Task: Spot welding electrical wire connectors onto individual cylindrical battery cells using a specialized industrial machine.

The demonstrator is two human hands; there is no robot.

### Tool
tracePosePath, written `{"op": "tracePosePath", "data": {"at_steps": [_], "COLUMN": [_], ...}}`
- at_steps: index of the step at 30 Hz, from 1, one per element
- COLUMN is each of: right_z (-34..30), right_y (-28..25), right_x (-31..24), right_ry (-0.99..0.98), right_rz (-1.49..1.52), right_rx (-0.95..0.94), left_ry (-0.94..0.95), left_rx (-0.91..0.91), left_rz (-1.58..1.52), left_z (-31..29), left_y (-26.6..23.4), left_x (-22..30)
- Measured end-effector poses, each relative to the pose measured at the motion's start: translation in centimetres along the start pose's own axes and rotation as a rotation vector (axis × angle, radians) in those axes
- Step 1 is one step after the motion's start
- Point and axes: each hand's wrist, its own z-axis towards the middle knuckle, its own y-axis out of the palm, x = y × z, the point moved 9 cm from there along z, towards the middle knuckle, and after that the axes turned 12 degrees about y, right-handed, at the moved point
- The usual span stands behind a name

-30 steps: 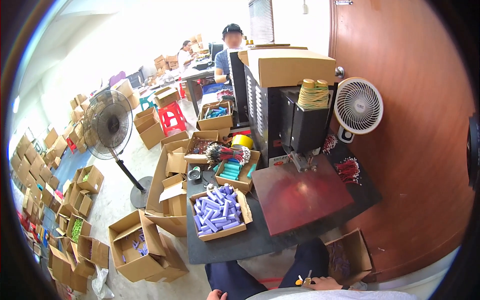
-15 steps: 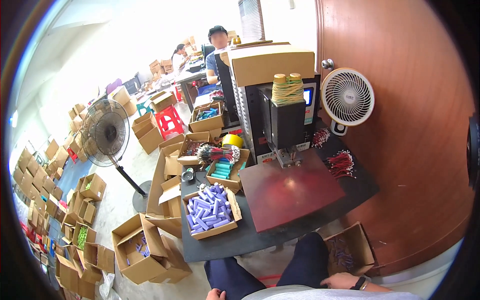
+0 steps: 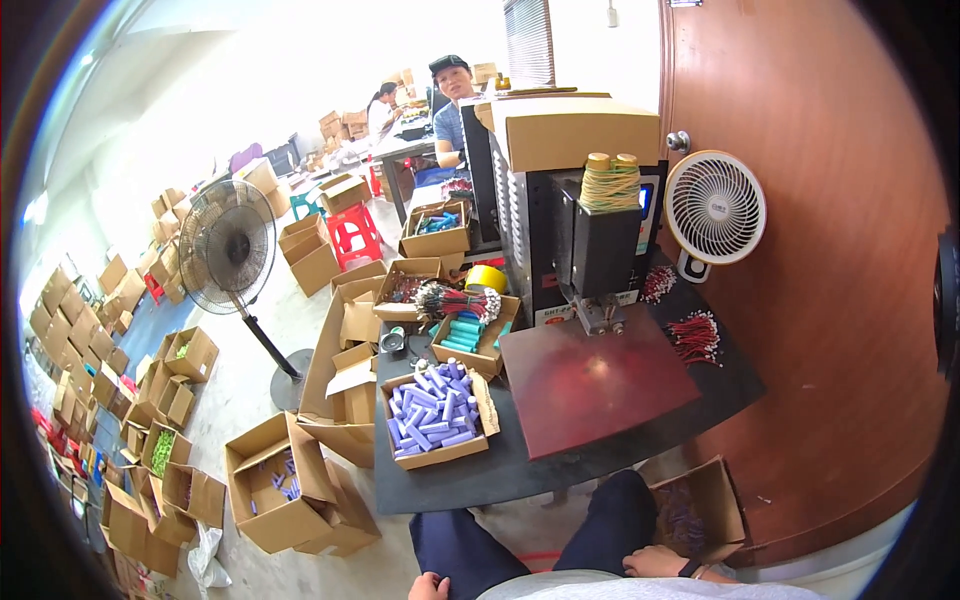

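Note:
My left hand (image 3: 429, 587) rests at the outer side of my left thigh, only partly in view at the lower edge; its fingers lie loosely on the dark trousers and hold nothing visible. My right hand (image 3: 655, 562) lies on my right thigh, fingers relaxed and empty, a dark band around the wrist. In front of me a black benchtop machine (image 3: 600, 240) stands on a dark table (image 3: 440, 492). Below its metal tip is a dark red plate (image 3: 560, 400). To the left, an open cardboard box (image 3: 450, 455) is heaped with purple cylindrical battery cells (image 3: 430, 405).
Boxes of teal cells (image 3: 462, 332) and red-black wires (image 3: 455, 303) stand behind the purple ones. More wire bundles (image 3: 692, 338) lie right of the plate. A floor box (image 3: 270, 490) and another box (image 3: 725, 510) contain cells. Fans (image 3: 715, 207) and a co-worker (image 3: 450, 120) are farther back.
The view has shifted slightly, so the machine and table sit a little farther right. Both my hands stay resting on my thighs. The co-worker's head shows a slight tilt.

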Motion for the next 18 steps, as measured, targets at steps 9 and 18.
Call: {"op": "tracePosePath", "data": {"at_steps": [9, 18], "right_z": [-0.2, 0.0], "right_y": [0.7, -1.1], "right_x": [0.1, -2.2], "right_ry": [0.023, 0.167], "right_rz": [-0.001, -0.051], "right_rx": [-0.083, -0.134], "left_ry": [0.002, -0.424], "left_rx": [-0.011, -0.311], "left_rz": [-0.152, -0.647], "left_z": [0.9, 0.1], "left_y": [0.7, 5.9], "left_x": [-1.2, -10.0]}}
